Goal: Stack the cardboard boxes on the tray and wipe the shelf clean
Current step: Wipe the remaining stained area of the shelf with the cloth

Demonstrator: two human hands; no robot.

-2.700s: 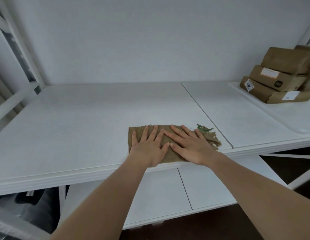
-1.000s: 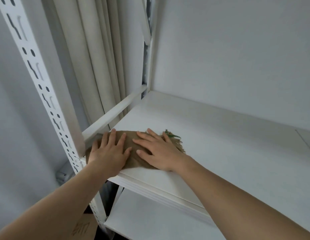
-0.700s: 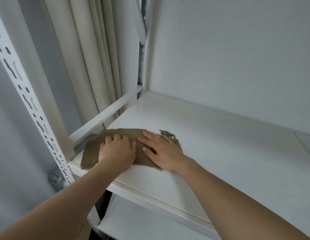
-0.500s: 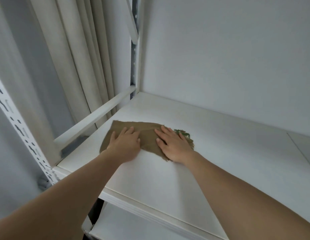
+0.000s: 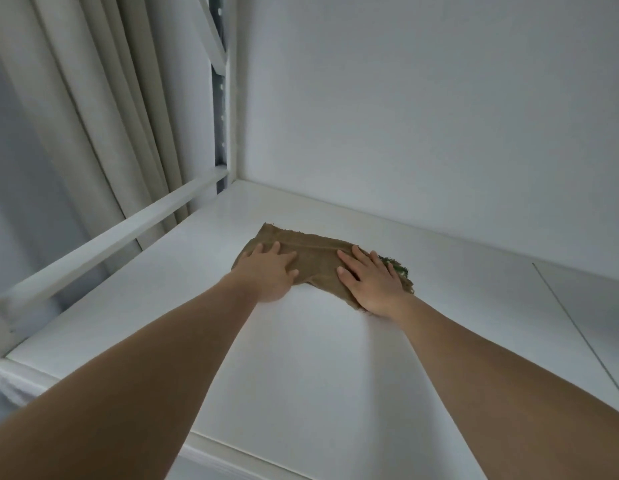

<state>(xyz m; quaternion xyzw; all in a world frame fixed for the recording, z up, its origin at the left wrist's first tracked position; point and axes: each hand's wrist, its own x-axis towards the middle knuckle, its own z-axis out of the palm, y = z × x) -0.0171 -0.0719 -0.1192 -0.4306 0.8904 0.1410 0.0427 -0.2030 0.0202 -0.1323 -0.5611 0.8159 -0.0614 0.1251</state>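
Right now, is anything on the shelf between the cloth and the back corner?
Nothing visible. Both the left hand and right hand press flat on the brown cloth, and the white shelf shows bare up to the wall.

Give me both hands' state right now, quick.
Left hand: open, flat, pressing on the brown burlap cloth.
Right hand: open, flat, pressing on the same cloth.
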